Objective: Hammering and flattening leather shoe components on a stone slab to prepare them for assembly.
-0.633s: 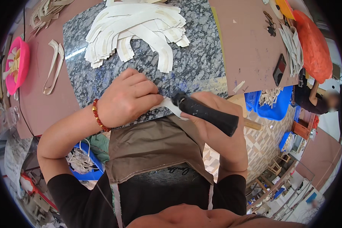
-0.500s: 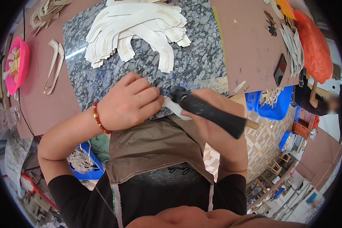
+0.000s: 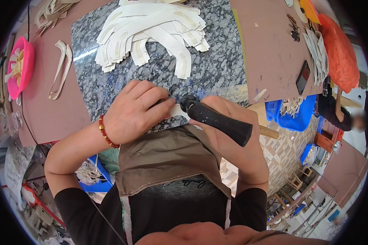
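Note:
At the near edge of the speckled grey stone slab [image 3: 110, 85], my left hand [image 3: 139, 108], with a beaded bracelet at its wrist, bends its fingers onto a narrow white strip [image 3: 178, 112]. Its fingertips press the strip's left end; part of the strip is hidden below them. My right hand [image 3: 229, 116] is closed round a hammer [image 3: 218, 120] with a long black head and a wooden handle whose end sticks out to the right. The head's round face is just over the strip; whether they touch I cannot tell. Beyond lies a pile of curved white strips [image 3: 151, 36].
On the brown tabletop [image 3: 270, 53] are a phone [image 3: 302, 77], keys [image 3: 293, 28] and a stack of pale pieces [image 3: 316, 53]. A pink bowl [image 3: 27, 69] stands left. Blue bins [image 3: 298, 118] sit below the table's right edge. A red bag [image 3: 337, 53] and another person [image 3: 335, 108] are farther right.
The hammer's black head has tilted, its tapered end moving left and nearer. My left fingers have shifted and spread slightly on the strip. The whole view has moved a little.

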### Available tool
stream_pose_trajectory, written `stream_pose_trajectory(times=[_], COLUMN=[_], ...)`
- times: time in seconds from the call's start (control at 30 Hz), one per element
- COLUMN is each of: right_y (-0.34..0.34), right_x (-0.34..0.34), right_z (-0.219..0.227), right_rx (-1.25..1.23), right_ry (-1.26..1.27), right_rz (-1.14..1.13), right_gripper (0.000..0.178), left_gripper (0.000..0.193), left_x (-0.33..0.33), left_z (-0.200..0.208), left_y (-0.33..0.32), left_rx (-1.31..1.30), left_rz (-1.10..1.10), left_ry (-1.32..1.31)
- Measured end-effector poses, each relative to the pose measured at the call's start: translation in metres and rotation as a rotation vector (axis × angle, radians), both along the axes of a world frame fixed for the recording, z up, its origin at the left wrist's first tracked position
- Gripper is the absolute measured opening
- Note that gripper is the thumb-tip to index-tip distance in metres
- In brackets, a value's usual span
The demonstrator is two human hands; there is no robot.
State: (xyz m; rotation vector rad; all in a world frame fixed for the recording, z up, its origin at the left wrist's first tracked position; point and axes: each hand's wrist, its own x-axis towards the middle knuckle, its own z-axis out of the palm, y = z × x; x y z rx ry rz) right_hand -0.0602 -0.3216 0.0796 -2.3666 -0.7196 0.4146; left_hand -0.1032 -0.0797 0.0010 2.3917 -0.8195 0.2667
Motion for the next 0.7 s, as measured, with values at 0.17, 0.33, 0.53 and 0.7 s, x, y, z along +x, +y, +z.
stream_pose_trajectory(times=[0.17,0.33,0.53,0.7], right_y=[-0.003,-0.002,-0.003,-0.002], right_x=[-0.002,0.001,0.001,0.004], right_z=[-0.003,0.000,0.001,-0.005], right_rx=[0.032,0.022,0.121,0.090], right_ry=[0.018,0.032,-0.129,-0.057], right_rz=[-0.034,-0.024,0.002,0.062], right_gripper=[0.020,0.021,0.022,0.018], left_gripper=[0.031,0.035,0.039,0.026], left_x=[-0.005,-0.011,-0.012,-0.012], left_z=[-0.005,-0.007,-0.002,0.008], left_y=[0.000,0.002,-0.001,-0.006], left_rx=[-0.146,-0.081,0.061,0.181], left_rz=[-0.043,-0.060,-0.102,-0.070], left_ry=[0.112,-0.004,-0.094,-0.173])
